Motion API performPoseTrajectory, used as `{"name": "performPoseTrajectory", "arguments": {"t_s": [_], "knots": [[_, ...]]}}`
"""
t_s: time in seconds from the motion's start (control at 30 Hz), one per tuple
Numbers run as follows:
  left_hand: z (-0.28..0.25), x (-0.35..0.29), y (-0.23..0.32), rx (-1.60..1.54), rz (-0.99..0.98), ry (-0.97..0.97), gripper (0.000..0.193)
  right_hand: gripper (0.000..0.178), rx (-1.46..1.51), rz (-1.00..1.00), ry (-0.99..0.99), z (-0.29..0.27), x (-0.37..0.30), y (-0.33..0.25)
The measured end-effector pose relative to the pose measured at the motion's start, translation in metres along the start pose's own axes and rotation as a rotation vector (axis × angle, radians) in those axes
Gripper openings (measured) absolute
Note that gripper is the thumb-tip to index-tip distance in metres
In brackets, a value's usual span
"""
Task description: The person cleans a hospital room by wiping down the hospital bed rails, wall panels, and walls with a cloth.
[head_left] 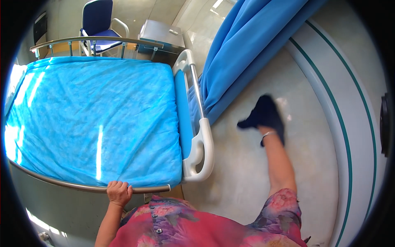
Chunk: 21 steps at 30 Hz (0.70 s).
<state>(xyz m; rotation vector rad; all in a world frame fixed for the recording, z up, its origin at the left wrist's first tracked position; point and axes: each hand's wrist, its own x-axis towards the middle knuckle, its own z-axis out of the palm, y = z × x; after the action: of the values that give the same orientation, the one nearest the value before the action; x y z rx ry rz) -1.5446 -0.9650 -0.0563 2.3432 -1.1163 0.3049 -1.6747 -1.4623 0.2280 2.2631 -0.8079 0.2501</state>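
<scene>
My left hand (119,193) is closed over the near side rail (150,189) of a hospital bed, its fingers wrapped around the top. A bright blue, creased sheet (98,119) covers the mattress beside it. My right arm reaches out past the foot of the bed, with a thin bracelet at the wrist. At its end a dark navy cloth (267,115) hangs over and around my right hand (265,131), blurred by motion. The cloth hides most of the fingers, and it is held out in the air over the floor.
A pale plastic footboard (204,152) closes the bed's end. A long blue curtain (234,53) hangs just beyond it. Behind the far side rail (135,40) stand a blue chair (97,18) and a bedside cabinet (162,35). A white wall with green stripes (349,123) curves along the right.
</scene>
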Motion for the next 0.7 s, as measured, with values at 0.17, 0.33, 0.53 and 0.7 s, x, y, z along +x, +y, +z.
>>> {"name": "performPoseTrajectory", "arguments": {"t_s": [0.17,0.33,0.53,0.7], "knots": [[-0.017,-0.003,-0.01,-0.162,0.028,-0.089,0.012,0.025,0.435,0.139,-0.548,0.034,-0.169,-0.063],[-0.041,-0.003,-0.029,-0.369,0.15,-0.089,0.01,0.018,0.352,0.014,-0.669,-0.045,-0.217,-0.102],[-0.062,-0.014,-0.04,-0.424,0.14,-0.12,0.019,0.067,0.743,-0.288,-0.174,-0.077,-0.266,-0.172],[-0.073,-0.026,-0.079,-0.347,0.024,-0.111,0.009,0.025,1.455,-0.269,-0.37,-0.128,-0.228,-0.225]]}}
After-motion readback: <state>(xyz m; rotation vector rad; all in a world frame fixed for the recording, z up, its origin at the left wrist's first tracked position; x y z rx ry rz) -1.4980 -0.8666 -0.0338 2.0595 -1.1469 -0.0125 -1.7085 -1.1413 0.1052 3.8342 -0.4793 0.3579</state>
